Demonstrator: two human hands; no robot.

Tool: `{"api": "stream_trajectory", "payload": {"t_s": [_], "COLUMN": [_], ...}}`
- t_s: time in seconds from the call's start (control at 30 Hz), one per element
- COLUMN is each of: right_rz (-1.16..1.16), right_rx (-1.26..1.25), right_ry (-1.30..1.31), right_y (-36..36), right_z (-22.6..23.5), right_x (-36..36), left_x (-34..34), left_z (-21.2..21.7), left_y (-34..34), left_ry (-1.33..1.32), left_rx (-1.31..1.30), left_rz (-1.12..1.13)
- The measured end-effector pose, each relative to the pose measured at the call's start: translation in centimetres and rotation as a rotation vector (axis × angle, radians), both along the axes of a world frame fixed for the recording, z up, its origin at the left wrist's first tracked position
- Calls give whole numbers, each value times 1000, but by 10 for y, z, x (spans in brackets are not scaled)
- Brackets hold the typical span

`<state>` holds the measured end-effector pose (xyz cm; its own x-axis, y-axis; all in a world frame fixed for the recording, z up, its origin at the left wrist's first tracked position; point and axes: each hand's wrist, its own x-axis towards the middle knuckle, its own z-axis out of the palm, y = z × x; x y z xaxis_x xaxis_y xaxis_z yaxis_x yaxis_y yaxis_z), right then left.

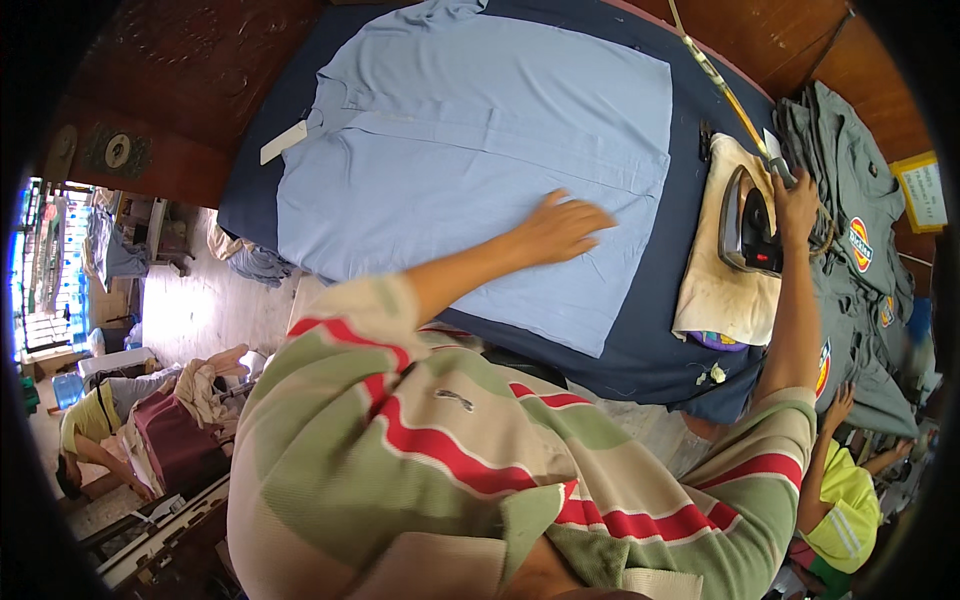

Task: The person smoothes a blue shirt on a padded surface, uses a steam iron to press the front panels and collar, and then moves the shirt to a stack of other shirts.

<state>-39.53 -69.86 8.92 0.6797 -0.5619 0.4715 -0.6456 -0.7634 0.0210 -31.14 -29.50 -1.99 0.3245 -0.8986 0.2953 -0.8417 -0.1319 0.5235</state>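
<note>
Light blue cotton-looking shirt (470, 150) is spread flat across the counter (640, 350), which has a dark navy padded cover on it. The shirt takes up most of the middle of that cover, collar end toward the far side, and there's a small white tag (283, 142) sticking out near the collar on the left.

Left hand (560, 228) is lying palm down on the lower part of the shirt, fingers spread out wide and pressed flat on the fabric, not gripping anything.

Right hand (797, 205) is over on the right side, fingers wrapped around the black handle of an iron (750, 225). The iron is off the shirt, sitting on a stained cream cloth (720, 285) that lies at the right end of the cover, just beside the shirt's edge. A yellowish cord (720, 80) runs from the iron up toward the far edge.

Right of the iron there's a pile of grey-green shirts (860, 200) with round coloured patches on them, stacked on the wooden part of the counter. A yellow-framed card (922, 192) sits past them at the far right.

Down below, another person in a yellow-green top (845, 500) is at the lower right with an arm reaching up toward the grey pile, and someone else in yellow (90, 420) is bent over on the floor at lower left.
</note>
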Motion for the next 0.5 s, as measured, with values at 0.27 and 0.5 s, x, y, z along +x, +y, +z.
{"api": "stream_trajectory", "payload": {"t_s": [0.27,0.5], "right_rz": [559,367], "right_rx": [352,387], "right_ry": [-52,-195], "right_y": [197,171], "right_z": [-68,-118], "right_x": [64,110], "left_x": [39,123], "left_z": [20,10], "left_y": [244,306], "left_ry": [-151,-301], "left_rx": [81,69], "left_rz": [817,1025]}}
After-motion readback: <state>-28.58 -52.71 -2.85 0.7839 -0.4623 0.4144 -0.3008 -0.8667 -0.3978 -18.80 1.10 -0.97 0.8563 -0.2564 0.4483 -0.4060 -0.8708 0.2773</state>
